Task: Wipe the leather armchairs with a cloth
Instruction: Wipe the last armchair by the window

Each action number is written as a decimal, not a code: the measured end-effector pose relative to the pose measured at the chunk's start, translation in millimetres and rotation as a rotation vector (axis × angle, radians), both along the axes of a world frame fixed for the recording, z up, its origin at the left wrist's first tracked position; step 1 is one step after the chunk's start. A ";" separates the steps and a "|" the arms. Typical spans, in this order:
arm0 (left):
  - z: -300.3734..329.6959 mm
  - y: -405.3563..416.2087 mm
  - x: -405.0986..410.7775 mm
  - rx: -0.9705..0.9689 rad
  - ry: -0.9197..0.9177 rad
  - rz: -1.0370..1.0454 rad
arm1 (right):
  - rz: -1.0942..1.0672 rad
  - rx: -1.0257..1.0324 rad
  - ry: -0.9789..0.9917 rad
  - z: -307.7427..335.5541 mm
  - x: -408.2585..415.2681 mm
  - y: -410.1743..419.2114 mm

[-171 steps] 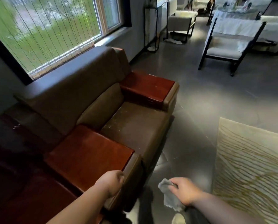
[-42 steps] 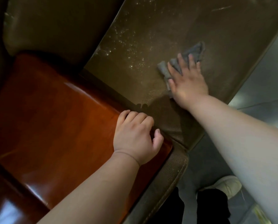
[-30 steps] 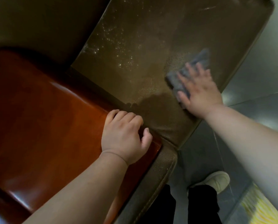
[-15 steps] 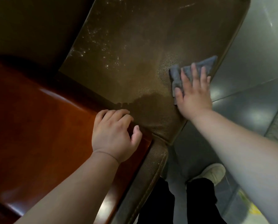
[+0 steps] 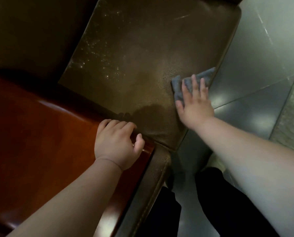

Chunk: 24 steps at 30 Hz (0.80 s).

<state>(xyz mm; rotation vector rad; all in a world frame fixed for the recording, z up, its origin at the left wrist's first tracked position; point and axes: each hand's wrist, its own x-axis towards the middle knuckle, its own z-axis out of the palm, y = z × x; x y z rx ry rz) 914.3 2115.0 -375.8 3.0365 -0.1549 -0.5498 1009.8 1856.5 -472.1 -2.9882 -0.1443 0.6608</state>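
Right hand [image 5: 195, 104] flat, fingers straight, pressing the grey cloth [image 5: 192, 82] onto the seat cushion [image 5: 142, 57] at its front edge, right by the floor [image 5: 255, 48]; left hand [image 5: 117, 142] curled over the inner edge of the glossy wooden armrest [image 5: 48, 134]; pale specks dot the cushion's rear-left.
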 end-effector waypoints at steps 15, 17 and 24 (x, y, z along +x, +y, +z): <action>-42.7 -88.5 65.9 -0.231 0.071 0.455 | 0.069 0.066 -0.067 -8.3 46.9 -21.5; -60.6 -110.0 78.3 -0.206 0.150 0.464 | 0.382 0.115 -0.048 -7.2 12.0 -19.8; -101.1 -128.9 53.5 -0.132 0.093 0.516 | 0.659 0.097 -0.038 -19.7 58.6 -62.2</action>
